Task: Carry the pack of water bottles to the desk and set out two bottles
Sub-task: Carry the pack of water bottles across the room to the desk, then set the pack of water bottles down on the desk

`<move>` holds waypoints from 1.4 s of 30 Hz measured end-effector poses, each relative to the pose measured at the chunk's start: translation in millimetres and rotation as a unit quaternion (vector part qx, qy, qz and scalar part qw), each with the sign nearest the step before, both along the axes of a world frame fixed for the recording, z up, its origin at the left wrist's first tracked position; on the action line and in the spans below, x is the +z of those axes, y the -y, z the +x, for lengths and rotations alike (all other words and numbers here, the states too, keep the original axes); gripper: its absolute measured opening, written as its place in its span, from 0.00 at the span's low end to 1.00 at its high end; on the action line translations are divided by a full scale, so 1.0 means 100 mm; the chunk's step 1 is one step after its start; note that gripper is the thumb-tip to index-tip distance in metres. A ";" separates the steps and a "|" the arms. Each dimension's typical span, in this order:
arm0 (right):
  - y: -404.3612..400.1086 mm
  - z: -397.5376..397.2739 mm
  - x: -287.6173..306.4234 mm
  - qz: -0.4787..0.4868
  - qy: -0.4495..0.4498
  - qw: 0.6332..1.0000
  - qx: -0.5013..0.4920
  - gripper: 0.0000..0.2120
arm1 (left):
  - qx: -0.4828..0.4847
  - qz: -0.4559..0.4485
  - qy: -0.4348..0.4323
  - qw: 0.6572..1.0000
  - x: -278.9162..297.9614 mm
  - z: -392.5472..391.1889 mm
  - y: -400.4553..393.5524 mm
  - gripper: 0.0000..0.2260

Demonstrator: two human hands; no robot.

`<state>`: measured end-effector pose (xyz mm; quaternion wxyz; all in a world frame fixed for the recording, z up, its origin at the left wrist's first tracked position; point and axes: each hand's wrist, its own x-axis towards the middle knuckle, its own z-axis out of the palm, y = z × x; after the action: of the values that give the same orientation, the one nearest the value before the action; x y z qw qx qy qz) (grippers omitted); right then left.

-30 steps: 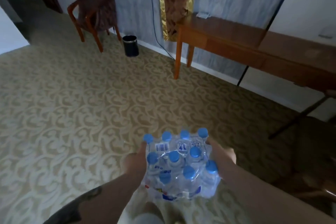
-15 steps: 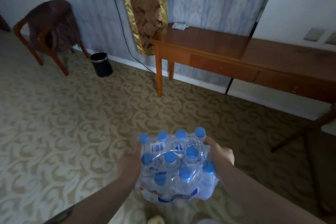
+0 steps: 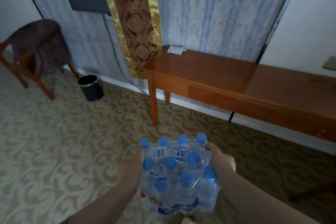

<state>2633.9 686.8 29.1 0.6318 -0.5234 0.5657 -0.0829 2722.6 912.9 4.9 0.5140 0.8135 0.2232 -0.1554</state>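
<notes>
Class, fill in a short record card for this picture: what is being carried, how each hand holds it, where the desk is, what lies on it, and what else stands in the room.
carried: pack of water bottles, blue caps, shrink-wrapped
left hand: grips the pack's left side
right hand: grips the pack's right side
desk: ahead and to the right, against the wall, not yet reached
on desk: small white item at the far left corner
elsewhere: chair and black bin to the left

One head-worn wide-angle view, looking forward and down from standing height. Near the bottom edge, both forearms reach in; the patterned carpet (image 3: 63, 142) fills the middle, and the desk (image 3: 209, 71) and wall sit far, upper right. No second view.
</notes>
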 end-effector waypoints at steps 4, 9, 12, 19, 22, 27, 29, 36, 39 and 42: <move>0.46 0.71 0.16 -0.031 0.016 0.999 0.038 0.17 | 0.007 -0.043 0.001 0.999 0.18 0.68 0.44 0.30; 0.90 1.70 0.41 -0.020 0.025 0.999 0.011 0.16 | 0.028 -0.078 0.006 0.997 0.37 1.64 0.89 0.28; 1.07 2.28 0.51 -0.008 0.043 0.999 -0.011 0.21 | 0.003 -0.098 0.018 0.995 0.45 2.28 1.14 0.28; 1.44 3.46 0.68 0.007 0.067 0.996 -0.057 0.24 | -0.072 -0.098 0.064 0.991 0.71 3.71 1.64 0.27; 1.64 3.87 0.84 0.022 0.069 0.994 -0.080 0.21 | -0.129 -0.087 0.101 0.983 0.95 4.26 1.86 0.31; 2.09 4.54 1.05 0.019 0.120 0.990 -0.076 0.21 | -0.090 -0.138 0.098 0.981 1.20 5.01 2.32 0.33; 2.31 4.81 1.11 0.007 0.138 0.987 -0.079 0.21 | -0.082 -0.132 0.099 0.983 1.28 5.24 2.54 0.33; 3.10 5.57 1.16 0.010 0.161 0.984 -0.072 0.14 | -0.066 -0.145 0.131 0.978 1.44 6.01 3.34 0.27; 3.38 5.86 1.09 0.011 0.153 0.985 -0.084 0.14 | -0.051 -0.150 0.112 0.981 1.35 6.28 3.64 0.27; 3.57 6.08 1.01 -0.002 0.135 0.986 -0.103 0.15 | -0.044 -0.157 0.081 0.983 1.23 6.52 3.85 0.29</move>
<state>3242.1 330.3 130.1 0.6893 -0.4481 0.5258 -0.2183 3375.1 527.4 128.3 0.6443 0.7417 0.1173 -0.1449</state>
